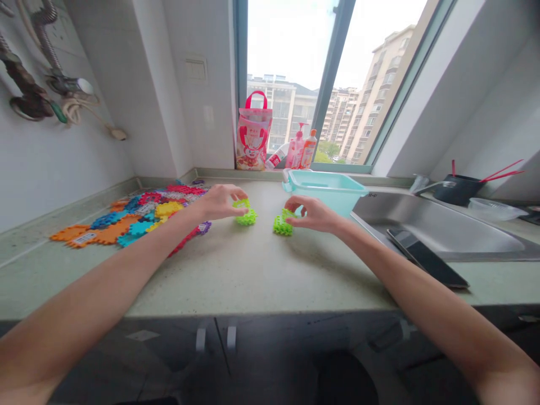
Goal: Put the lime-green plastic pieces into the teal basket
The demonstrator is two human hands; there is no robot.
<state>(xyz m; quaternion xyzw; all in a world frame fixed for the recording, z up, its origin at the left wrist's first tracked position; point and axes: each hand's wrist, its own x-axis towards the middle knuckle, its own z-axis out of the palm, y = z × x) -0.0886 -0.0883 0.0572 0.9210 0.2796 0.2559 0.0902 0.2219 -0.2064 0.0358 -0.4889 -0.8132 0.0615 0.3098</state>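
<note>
My left hand [223, 202] grips a lime-green toothed piece [248, 217] between thumb and fingers, just above or on the countertop. Across a short gap, my right hand [311, 212] pinches another lime-green toothed piece [282, 226] by its upper right side. Neither piece touches the other. Beyond my left wrist lies a spread of coloured toothed puzzle pieces [112, 230] in orange, blue, red, yellow and purple; my forearm hides part of it. Directly behind my right hand stands a light-teal plastic basin [333, 181], its inside mostly out of sight.
A steel sink [442, 225] is at the right, with a dark flat phone-like slab [426, 259] leaning over its near edge. Bottles [301, 149] and a pink-handled bag [254, 138] stand by the window. The pale countertop [248, 281] ends above dark cabinets.
</note>
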